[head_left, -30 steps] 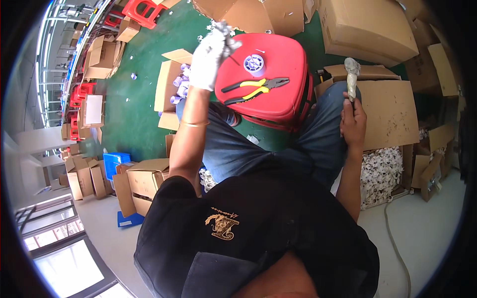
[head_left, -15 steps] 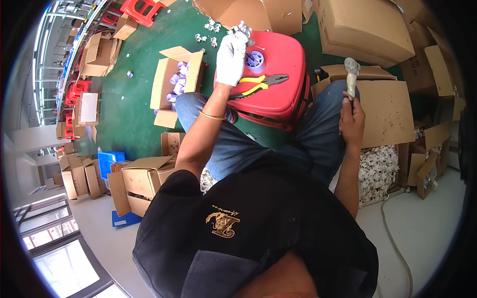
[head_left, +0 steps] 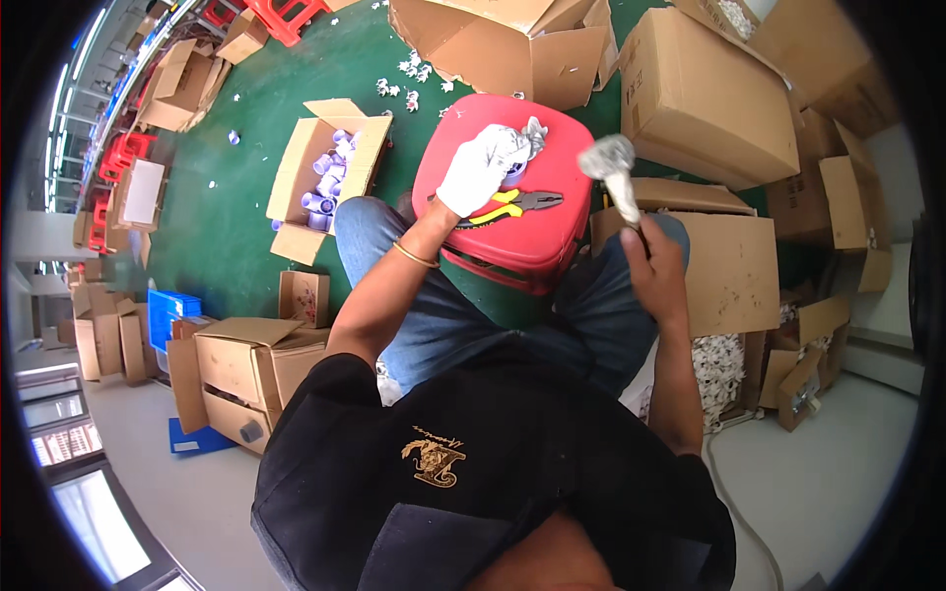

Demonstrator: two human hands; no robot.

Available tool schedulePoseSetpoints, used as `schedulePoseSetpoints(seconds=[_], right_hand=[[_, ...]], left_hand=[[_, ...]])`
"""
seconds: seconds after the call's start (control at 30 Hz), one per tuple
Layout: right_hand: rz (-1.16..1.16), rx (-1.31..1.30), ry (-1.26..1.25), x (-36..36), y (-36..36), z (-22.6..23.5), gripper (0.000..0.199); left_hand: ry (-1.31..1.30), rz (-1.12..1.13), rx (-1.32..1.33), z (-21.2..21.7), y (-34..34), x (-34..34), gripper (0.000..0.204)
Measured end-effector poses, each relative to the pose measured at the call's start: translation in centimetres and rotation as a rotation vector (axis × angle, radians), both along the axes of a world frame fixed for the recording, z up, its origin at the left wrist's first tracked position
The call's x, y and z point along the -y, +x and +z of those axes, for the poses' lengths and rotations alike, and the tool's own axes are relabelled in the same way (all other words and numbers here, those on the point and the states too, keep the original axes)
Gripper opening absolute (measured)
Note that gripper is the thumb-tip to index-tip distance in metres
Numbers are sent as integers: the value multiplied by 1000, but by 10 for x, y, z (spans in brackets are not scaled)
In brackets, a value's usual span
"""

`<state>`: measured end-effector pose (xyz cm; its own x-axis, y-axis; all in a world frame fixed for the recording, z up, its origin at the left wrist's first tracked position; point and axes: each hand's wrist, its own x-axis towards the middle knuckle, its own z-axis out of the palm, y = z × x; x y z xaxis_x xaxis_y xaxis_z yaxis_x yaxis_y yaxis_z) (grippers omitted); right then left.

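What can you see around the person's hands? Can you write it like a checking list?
Surface: red plastic stool between the knees, used as a bench.
Job's things: small purple part under the gloved hand; hammer raised beside the stool.
Clutter: yellow-handled pliers on the stool; white bits on the green floor.
Hands: left hand, in a white glove, presses on the stool; right hand, bare, grips the hammer.
Cables: one pale cable on the grey floor.
Surroundings: open box of purple parts; cardboard boxes around.

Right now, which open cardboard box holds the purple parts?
The open cardboard box on the green floor left of the red stool; the other boxes show no purple parts.
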<state>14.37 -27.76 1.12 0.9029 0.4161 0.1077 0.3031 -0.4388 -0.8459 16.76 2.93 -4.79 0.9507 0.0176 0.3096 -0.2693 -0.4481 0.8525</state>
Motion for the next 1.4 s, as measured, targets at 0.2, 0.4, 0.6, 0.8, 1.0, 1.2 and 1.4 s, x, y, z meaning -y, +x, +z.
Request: schedulePoseSetpoints(seconds=[0.2, 0.4, 0.6, 0.8, 1.0, 1.2, 1.4], right_hand=[[58, 224, 160, -58, 13, 84, 24], [152, 138, -265, -67, 40, 33, 28], [-13, 253, -46, -58, 28, 79, 30], [-10, 239, 49, -53, 20, 75, 28], [31, 136, 29, -53, 27, 58, 27], [43, 302, 136, -64, 22, 82, 28], [164, 283, -156, -69, 37, 42, 26]], left_hand=[[-393, -65, 56, -22, 0, 5, 18], [-199, -65, 62, 5, 10, 7, 19], [-357, -161, -57, -7, 14, 7, 20], [-536, -148, -48, -26, 19, -1, 21], [-444, -127, -148, -5, 12, 1, 20], [-533, -195, -58, -8, 9, -3, 22], [-348, -109, -195, 2, 11, -5, 23]])
